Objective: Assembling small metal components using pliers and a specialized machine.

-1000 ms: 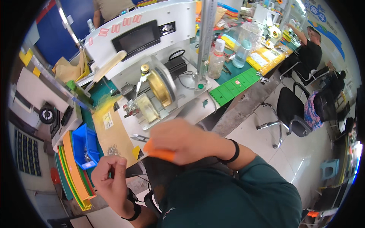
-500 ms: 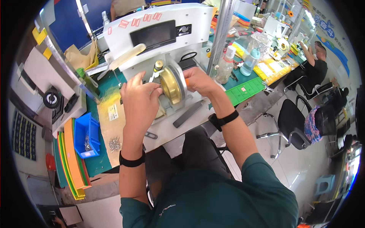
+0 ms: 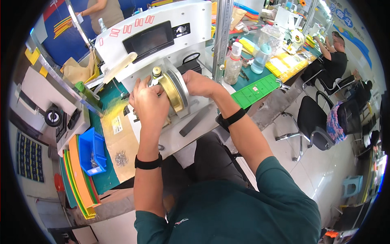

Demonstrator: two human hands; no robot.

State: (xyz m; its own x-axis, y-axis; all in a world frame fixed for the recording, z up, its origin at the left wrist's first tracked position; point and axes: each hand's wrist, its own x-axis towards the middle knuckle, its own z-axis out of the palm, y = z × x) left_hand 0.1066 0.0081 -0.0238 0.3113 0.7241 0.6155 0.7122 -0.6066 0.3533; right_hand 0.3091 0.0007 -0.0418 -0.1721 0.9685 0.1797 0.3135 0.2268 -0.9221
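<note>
A brass-coloured wheel [image 3: 174, 91] with a grey plate [image 3: 183, 87] on its right side is mounted on the front of a white machine [image 3: 115, 51]. Left of the wheel, my left hand [image 3: 151, 101] has its fingers bent and thumb and fingertips together at the rim. What they pinch is too small to see. My right hand [image 3: 200, 84] is curled against the right side of the plate; its fingertips and whatever they hold are hidden. A brass knob [image 3: 157, 72] stands just above the wheel.
A dark grey bar [image 3: 197, 122] lies at the machine's near edge. Small metal parts [image 3: 121, 159] lie on brown paper [image 3: 115, 140], beside a blue bin [image 3: 90, 150]. Right of the metal post [image 3: 221, 40] are bottles [image 3: 233, 63] and a green tray [image 3: 256, 91].
The whole scene has shifted left in the view. My right hand is closer in behind the plate, and an orange piece seen by it earlier is hidden. A person's arm with yellow strips shows at the back.
</note>
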